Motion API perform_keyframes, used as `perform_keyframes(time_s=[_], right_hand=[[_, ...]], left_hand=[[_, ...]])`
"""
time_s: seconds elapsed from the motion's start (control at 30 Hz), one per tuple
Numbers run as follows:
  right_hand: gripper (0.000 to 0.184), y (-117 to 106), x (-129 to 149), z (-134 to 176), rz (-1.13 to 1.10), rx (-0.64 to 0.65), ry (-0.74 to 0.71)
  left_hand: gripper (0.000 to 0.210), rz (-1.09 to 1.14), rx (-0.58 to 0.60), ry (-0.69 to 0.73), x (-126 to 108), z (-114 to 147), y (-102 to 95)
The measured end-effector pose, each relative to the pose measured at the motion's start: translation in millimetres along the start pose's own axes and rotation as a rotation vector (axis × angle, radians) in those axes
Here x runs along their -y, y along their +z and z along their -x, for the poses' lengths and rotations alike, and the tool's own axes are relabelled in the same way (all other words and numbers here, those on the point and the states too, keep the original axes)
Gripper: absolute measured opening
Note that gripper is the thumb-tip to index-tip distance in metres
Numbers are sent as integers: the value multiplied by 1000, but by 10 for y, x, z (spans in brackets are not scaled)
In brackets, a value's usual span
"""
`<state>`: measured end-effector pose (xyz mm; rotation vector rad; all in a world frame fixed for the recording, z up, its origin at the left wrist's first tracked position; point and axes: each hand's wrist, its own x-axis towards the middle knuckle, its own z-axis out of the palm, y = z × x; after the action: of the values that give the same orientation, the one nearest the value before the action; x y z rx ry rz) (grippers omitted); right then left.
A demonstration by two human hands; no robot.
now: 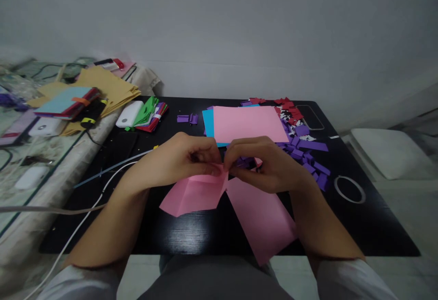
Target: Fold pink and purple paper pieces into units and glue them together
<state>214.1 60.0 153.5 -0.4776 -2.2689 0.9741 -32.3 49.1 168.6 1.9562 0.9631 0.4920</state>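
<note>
Over the black table (205,231), my left hand (185,158) and my right hand (263,163) both pinch a pink paper sheet (195,195) at its top edge, fingertips nearly touching. The sheet splits into two parts below the pinch: a creased part under my left hand, and a longer pink part (263,218) reaching the table's front edge under my right hand. Behind the hands lies a stack of flat sheets, a pink sheet (248,123) on top of a blue sheet (208,124).
Several small folded purple pieces (308,151) and red pieces (289,108) are heaped at the right. A tape ring (349,189) lies far right. A green and multicolour paper bundle (148,113), a white power bank (129,113), cables (102,186) and envelopes (102,87) are on the left.
</note>
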Motion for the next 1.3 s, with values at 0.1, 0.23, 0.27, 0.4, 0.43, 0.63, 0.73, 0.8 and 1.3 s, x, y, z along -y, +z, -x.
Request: perform_keyframes(time_s=[0.1, 0.23, 0.27, 0.4, 0.43, 0.63, 0.73, 0.8, 1.3], right_hand=[[20, -18, -11, 6, 2, 7, -10], [19, -25, -23, 10, 1, 21, -11], [19, -23, -27, 10, 5, 20, -11], [17, -11, -42, 10, -7, -7, -7], [16, -7, -42, 11, -20, -19, 4], [38, 39, -40, 28, -159, -97, 66], [46, 75, -59, 25, -175, -140, 87], [40, 95, -76, 13, -188, -193, 90], [8, 111, -35, -25, 28, -391, 22]], left_hand=[[10, 25, 14, -7, 20, 7, -1], [8, 15, 41, -13, 32, 15, -11], [8, 9, 45, -9, 33, 16, -13], [7, 14, 41, 13, 30, 13, -25], [5, 27, 34, 16, 31, 7, -30], [13, 221, -166, 63, 76, -55, -50], [14, 309, -231, 119, 106, -73, -40], [17, 333, -261, 161, 118, -75, -29], [8, -49, -422, 413, 86, -47, 44]])
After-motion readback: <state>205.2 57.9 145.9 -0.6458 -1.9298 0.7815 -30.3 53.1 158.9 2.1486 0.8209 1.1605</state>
